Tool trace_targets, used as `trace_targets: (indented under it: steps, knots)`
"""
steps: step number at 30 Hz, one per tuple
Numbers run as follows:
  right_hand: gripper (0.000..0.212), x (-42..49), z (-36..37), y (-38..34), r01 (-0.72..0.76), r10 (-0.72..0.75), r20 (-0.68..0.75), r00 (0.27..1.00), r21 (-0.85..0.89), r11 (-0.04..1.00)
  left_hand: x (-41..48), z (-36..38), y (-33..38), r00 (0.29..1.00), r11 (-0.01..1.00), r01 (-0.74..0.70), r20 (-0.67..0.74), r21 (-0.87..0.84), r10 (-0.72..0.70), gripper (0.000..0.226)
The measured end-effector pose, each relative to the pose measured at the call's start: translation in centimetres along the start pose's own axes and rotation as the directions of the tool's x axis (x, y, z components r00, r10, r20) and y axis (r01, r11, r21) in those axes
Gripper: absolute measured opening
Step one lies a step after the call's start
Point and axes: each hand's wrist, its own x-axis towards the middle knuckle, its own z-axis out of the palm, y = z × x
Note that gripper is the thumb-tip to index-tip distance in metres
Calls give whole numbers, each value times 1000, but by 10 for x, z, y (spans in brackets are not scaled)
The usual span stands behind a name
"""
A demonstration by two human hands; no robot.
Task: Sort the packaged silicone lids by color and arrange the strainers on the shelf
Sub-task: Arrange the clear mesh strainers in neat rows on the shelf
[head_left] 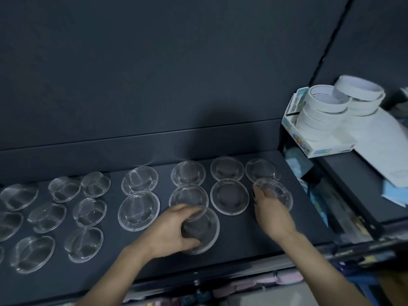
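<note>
On the dark shelf (238,237), a left hand (172,230) curls its fingers round a mesh strainer (205,228) near the shelf's front edge while a right hand (271,214) pinches a second strainer (279,192) toward the shelf's right end, where a careless nudge would likely knock the neighbouring strainers (229,196) askew.

Many round, shallow wire-mesh strainers (138,212) with flat, shiny rims lay on a dark shelf (242,246). They were set out in loose rows and columns, from the shelf's left edge to near its right end. Several overlapped a neighbour's rim. The front strainer (206,230), nearest the shelf's front edge, was gripped by the left hand (170,230) and touched the rim of the one behind. The right-end strainer (279,192) sat tilted, pinched at its rim by the right hand (272,214).
</note>
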Motion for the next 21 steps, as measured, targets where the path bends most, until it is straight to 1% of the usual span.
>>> trace_targets:
  steps: [2, 4, 6, 8, 9, 10, 12, 13, 14, 15, 16, 17, 18, 19, 20, 21]
  knots:
    - [50, -2, -2, 3, 5, -6, -82, 997, -7, 1000, 0, 2, 6, 1000, 1000, 8, -27, -14, -8, 76]
    - [39, -4, -8, 4, -3, 9, -176, 984, 35, 999, -3, 5, 10, 998, 999, 21, -57, -37, -23, 74]
    - [30, -9, -18, 2, -3, 54, -299, 953, 169, 986, -8, 8, 12, 995, 997, 40, -89, -69, -46, 75]
    - [31, -15, -30, -1, 83, 52, -414, 909, 300, 950, -15, 9, 14, 989, 995, 54, -130, -85, -65, 76]
    - [31, -18, -34, -3, 121, 54, -441, 896, 359, 925, -18, 10, 12, 987, 994, 66, -139, -83, -77, 75]
    - [30, -20, -37, -5, 141, 62, -434, 899, 420, 897, -22, 11, 11, 985, 993, 83, -142, -80, -94, 76]
    - [28, -24, -37, -14, 145, 78, -363, 929, 548, 824, -31, 11, 7, 979, 991, 112, -159, -77, -124, 76]
    - [26, -26, -35, -21, 121, 95, -302, 948, 622, 774, -35, 10, 4, 977, 989, 124, -166, -79, -136, 77]
    - [24, -28, -31, -28, 67, 125, -214, 969, 712, 699, -40, 9, 2, 975, 988, 135, -166, -73, -145, 77]
    - [22, -29, -25, -35, -24, 165, -90, 982, 810, 586, -44, 8, -1, 975, 988, 143, -164, -58, -151, 78]
    - [21, -31, -19, -42, -135, 197, 49, 979, 883, 449, -49, 7, -4, 974, 988, 150, -165, -45, -156, 78]
    - [21, -33, -13, -50, -241, 211, 179, 961, 917, 319, -55, 5, -8, 971, 986, 160, -173, -39, -165, 78]
    - [20, -35, -6, -58, -323, 204, 281, 938, 922, 216, -61, 3, -11, 967, 984, 173, -184, -42, -178, 79]
    - [19, -36, -1, -67, -380, 189, 352, 917, 914, 143, -67, 2, -15, 961, 981, 190, -194, -45, -195, 79]
    - [19, -38, 5, -76, -416, 177, 396, 901, 904, 100, -72, 1, -19, 956, 977, 209, -201, -41, -213, 80]
    - [19, -40, 9, -85, -435, 168, 417, 893, 896, 85, -77, -1, -24, 951, 973, 230, -206, -31, -231, 80]
